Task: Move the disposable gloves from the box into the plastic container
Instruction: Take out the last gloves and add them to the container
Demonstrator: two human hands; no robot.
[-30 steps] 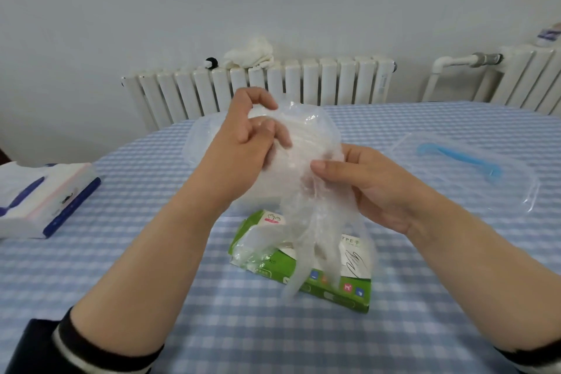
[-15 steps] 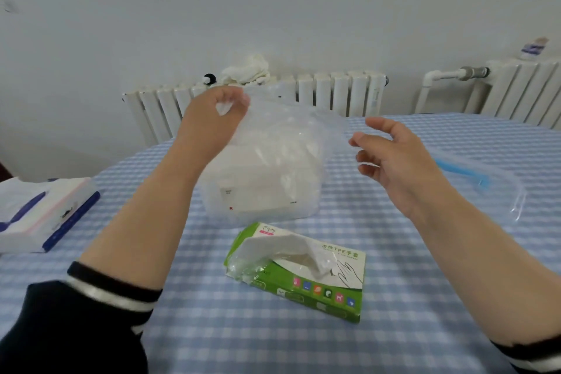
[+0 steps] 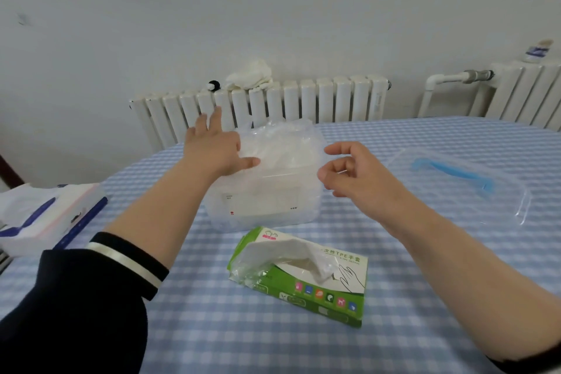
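Observation:
A clear plastic container (image 3: 264,203) stands mid-table, heaped with thin transparent disposable gloves (image 3: 282,146) that rise above its rim. My left hand (image 3: 212,146) lies flat on the left side of the pile, fingers straight, thumb pressing the gloves. My right hand (image 3: 355,173) hovers just right of the container with loosely curled fingers, holding nothing. The green and white glove box (image 3: 303,276) lies in front of the container, its top torn open with a few gloves spilling at its left end.
The container's clear lid (image 3: 461,182) with a blue handle lies on the blue checked tablecloth (image 3: 243,337) to the right. A white and blue packet (image 3: 45,215) sits at the left edge. A radiator (image 3: 303,103) stands behind the table.
The gloves went from both hands above the box into the container. My left hand lowered and flattened onto the pile. My right hand let go and drew back to the right.

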